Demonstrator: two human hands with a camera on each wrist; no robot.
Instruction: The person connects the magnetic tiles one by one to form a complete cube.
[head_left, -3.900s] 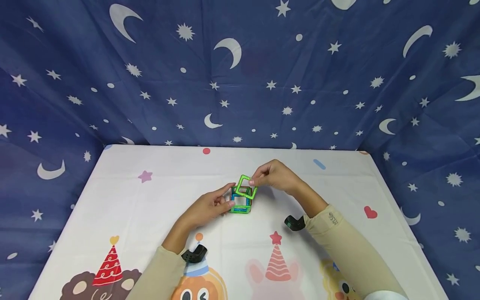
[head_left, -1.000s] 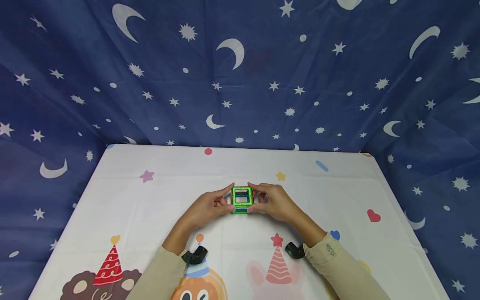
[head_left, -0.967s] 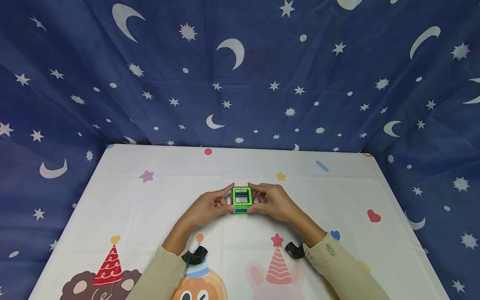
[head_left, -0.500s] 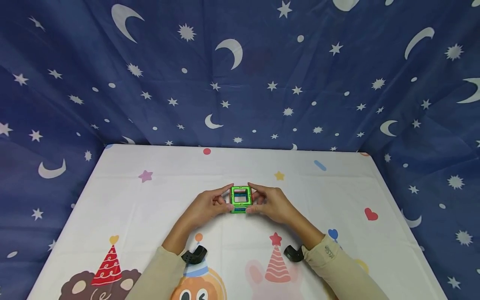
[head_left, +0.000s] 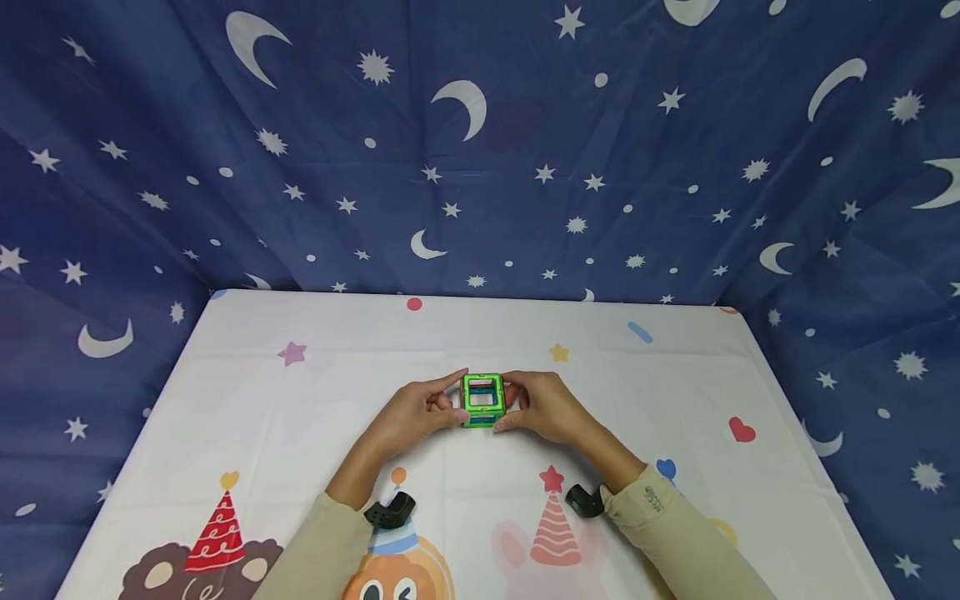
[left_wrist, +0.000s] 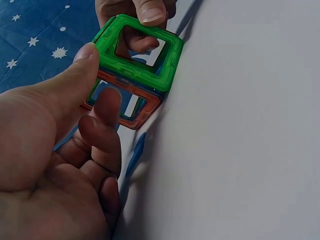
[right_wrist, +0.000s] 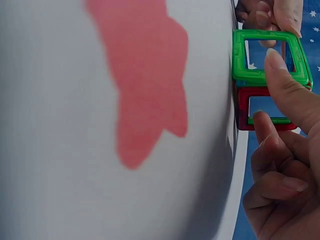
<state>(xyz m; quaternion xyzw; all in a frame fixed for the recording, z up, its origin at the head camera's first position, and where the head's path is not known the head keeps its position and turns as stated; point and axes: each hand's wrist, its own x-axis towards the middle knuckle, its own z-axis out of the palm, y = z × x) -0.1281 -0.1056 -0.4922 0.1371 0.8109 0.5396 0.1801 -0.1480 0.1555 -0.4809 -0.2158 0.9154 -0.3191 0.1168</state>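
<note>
A small cube of magnetic tiles [head_left: 483, 415] sits near the middle of the table, between both hands. Square frame tiles make up its faces: a green tile [left_wrist: 165, 75] on top, an orange-red one [left_wrist: 142, 119] toward the left hand and a red one [right_wrist: 243, 109] toward the right. My left hand [head_left: 412, 414] holds the cube's left side, thumb at the near corner and index finger stretched to the far corner. On the opposite side my right hand [head_left: 551, 407] grips it likewise, its thumb overlapping the green tile in the right wrist view. The far face is mostly hidden.
A white tablecloth [head_left: 360, 333] printed with party animals and small shapes covers the table. Behind and at the sides hangs a dark blue curtain [head_left: 517, 242] with moons and stars. Black wrist cameras are worn at the left cuff [head_left: 390, 510] and right cuff [head_left: 585, 502].
Several seconds ago the right hand held a green square tile tilted above the cube; that tile now lies flat on top. Lately the right index fingertip has drawn slightly back and down.
</note>
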